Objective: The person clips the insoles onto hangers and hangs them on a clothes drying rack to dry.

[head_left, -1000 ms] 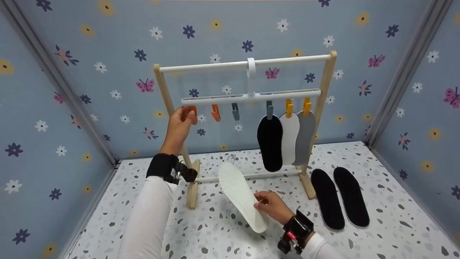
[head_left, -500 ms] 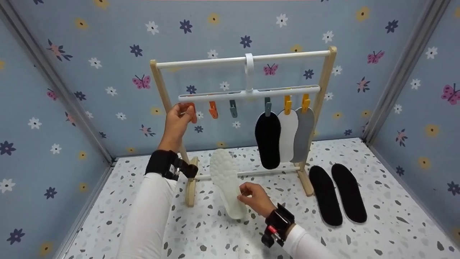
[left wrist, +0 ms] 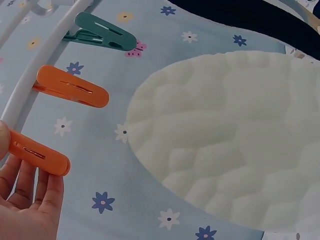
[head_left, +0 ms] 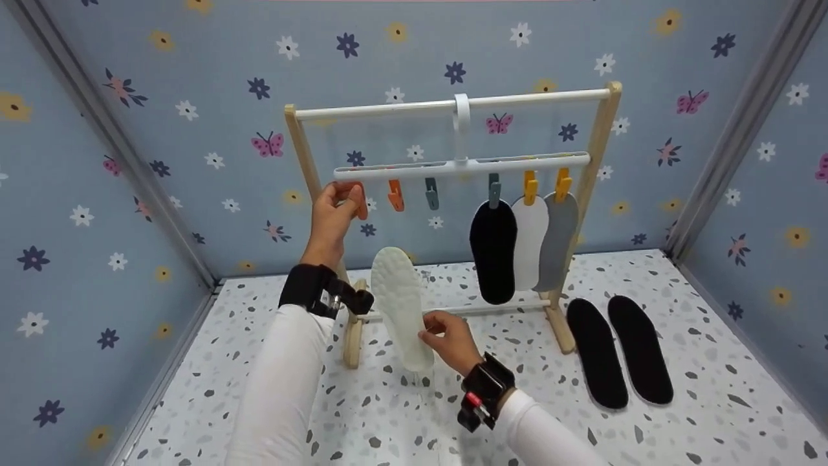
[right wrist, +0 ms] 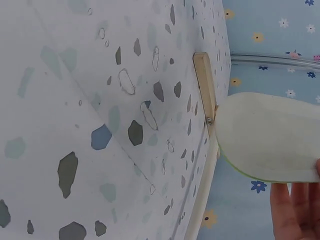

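With thumb and fingers my left hand (head_left: 332,217) pinches the outermost orange clothespin (left wrist: 40,153) at the left end of the white hanger bar (head_left: 401,171). My right hand (head_left: 451,340) grips a cream insole (head_left: 398,291) by its right edge, holding it raised and nearly upright below the left clips. In the left wrist view the insole's bumpy surface fills the right side, apart from the clothespin. A second orange clothespin (head_left: 396,195) and a teal one (head_left: 431,193) hang with nothing in them. Whether the pinched clothespin's mouth is spread I cannot tell.
Black (head_left: 493,252), white (head_left: 530,246) and grey (head_left: 559,243) insoles hang from clips on the hanger's right half. A wooden rack (head_left: 598,129) bears the hanger. Two black insoles (head_left: 597,353) lie on the speckled table (head_left: 711,388) at right. Flowered panels (head_left: 213,77) enclose the space.
My right hand has carried the cream insole up and to the left, turning it more upright with its bumpy face now showing. My left hand stays on the orange clothespin.
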A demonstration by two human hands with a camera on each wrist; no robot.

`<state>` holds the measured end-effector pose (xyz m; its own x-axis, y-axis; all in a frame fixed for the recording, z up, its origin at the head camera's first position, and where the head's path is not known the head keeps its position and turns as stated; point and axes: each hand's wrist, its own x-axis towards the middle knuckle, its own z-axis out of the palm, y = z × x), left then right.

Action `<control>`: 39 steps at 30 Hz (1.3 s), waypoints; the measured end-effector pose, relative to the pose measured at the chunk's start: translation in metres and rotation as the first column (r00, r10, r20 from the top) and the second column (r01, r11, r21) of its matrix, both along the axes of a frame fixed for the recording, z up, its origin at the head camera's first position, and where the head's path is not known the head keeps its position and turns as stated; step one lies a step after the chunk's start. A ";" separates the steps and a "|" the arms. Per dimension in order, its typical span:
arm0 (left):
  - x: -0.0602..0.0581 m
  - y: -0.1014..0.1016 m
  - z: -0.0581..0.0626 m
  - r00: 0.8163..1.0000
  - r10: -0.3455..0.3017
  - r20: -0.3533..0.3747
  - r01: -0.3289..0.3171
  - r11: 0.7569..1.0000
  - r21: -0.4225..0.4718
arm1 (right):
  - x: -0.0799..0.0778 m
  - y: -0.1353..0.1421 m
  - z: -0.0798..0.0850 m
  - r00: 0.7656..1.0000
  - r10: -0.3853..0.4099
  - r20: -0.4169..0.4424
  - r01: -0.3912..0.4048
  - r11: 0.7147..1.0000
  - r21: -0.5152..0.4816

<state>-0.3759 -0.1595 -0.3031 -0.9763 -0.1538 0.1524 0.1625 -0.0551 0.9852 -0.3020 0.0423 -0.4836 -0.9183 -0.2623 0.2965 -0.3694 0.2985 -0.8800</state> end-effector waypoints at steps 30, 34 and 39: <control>-0.003 0.013 0.007 0.995 0.018 0.102 -0.030 0.993 0.111 | -0.019 -0.015 0.025 0.995 -0.099 -0.029 0.100 0.995 0.031; -0.002 0.012 0.006 0.995 0.026 0.100 -0.038 0.992 0.121 | -0.020 -0.019 0.026 0.996 -0.086 -0.023 0.087 0.996 0.031; -0.001 0.013 0.007 0.993 0.036 0.112 -0.050 0.991 0.123 | -0.021 -0.020 0.028 0.996 -0.088 -0.033 0.090 0.995 0.037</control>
